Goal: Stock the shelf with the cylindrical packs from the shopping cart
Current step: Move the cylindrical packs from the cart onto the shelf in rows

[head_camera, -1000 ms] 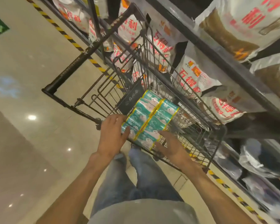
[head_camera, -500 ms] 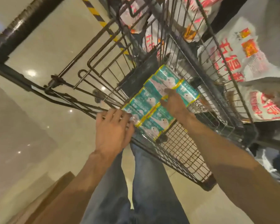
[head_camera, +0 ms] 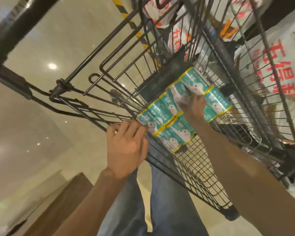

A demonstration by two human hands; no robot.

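the cylindrical packs (head_camera: 177, 114), teal with yellow bands and a white cartoon figure, lie in the wire shopping cart (head_camera: 202, 169) near the middle of the frame. they form one bundle of two rows set side by side, and the bundle's long axis runs on a diagonal, from the lower left near the cart's near edge up to the upper right deeper in the basket. the upper row looks longer and reaches further toward the upper right; the lower row ends lower, over the mesh floor.

the left hand (head_camera: 126, 150) sits at centre left, its back to the camera, fingers bent over the cart's near wire edge with the fingertips touching the lower-left end of the bundle. whether those fingers grasp the wire, the pack or both cannot be told. the right hand (head_camera: 195, 106) reaches in from the lower right, its forearm crossing over the lower row, and the hand lies on top of the bundle toward its upper-right end. its fingers are blurred and spread on the wrapping, so it is unclear whether they press flat or curl into a grasp.

white bags with red characters (head_camera: 276, 68) show through the cart's far wires at the upper right. the glossy floor (head_camera: 41, 116) fills the left side, and blue jeans (head_camera: 160, 201) show below the cart.
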